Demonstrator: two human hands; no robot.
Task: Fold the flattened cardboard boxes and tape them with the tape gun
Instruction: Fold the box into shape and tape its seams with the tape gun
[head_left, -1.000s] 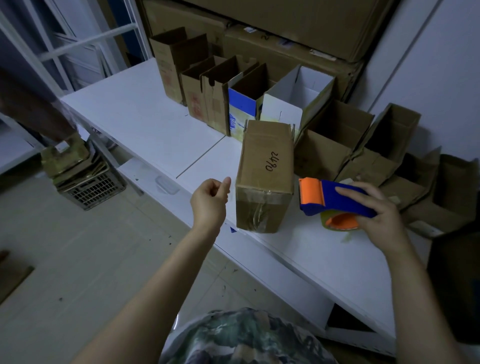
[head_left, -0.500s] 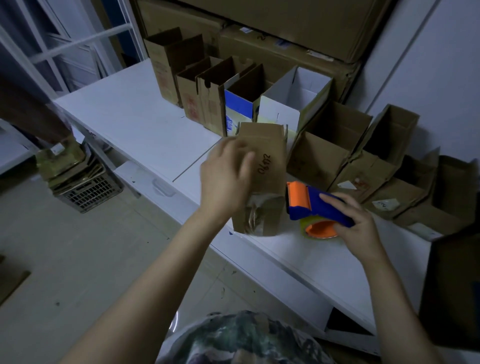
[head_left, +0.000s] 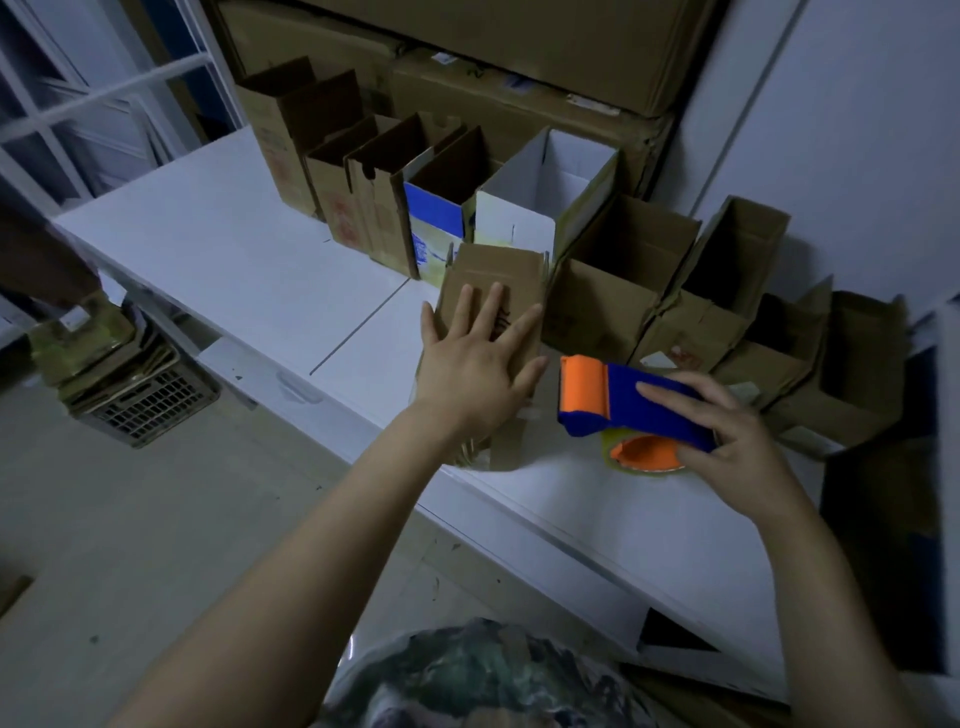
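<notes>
On the table (head_left: 249, 260), left grip (head_left: 467, 369) lies spread atop a box (head_left: 498, 270); right grip (head_left: 737, 441) clutches tape gun (head_left: 613, 400).

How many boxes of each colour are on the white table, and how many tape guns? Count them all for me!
Open brown boxes: 7
Blue-fronted box: 1
White box: 1
Closed brown box under the left hand: 1
Tape gun, in the right hand grip: 1
Total: 11
</notes>
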